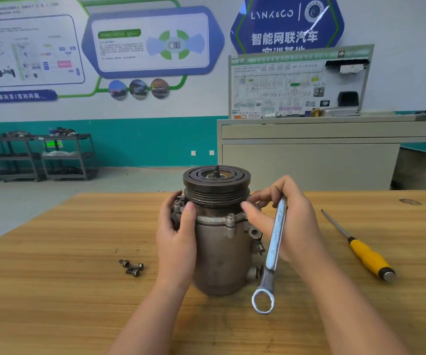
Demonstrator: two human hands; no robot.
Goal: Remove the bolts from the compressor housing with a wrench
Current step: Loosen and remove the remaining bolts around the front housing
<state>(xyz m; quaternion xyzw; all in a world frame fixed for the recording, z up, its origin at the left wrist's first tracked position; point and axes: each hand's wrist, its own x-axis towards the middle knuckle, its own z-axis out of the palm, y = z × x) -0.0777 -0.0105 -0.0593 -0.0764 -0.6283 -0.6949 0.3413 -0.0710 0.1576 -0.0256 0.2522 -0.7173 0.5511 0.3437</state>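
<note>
Compressor (219,242) stood upright near the middle of the table (53,290), pulley (216,184) on top, flange just below it. One bolt (230,218) still sat in the flange at the front, facing the camera; whether others remained round the back could not be told.

Left hand (177,239) wrapped the housing's left side, thumb pressed against the pulley's lower edge, fingers curled round behind, steadying it. Right hand (291,221) held the wrench (274,249) between curled fingers, shaft slanting down so that the ring end hung free above the table, engaged on nothing. Its thumb and forefinger reached to the housing's right side just under the pulley, seemingly at a bolt there, though the bolt itself was hidden.

Three loose bolts (132,267) lay together on the table, left of the compressor. A screwdriver (360,249) with a yellow handle lay well apart to the right.

Judging by this, the job was partway through: a loosened bolt was probably being spun out by fingers. Next would come setting it with the others, then turning the ring end up onto the front bolt while the left hand kept the housing from twisting.
</note>
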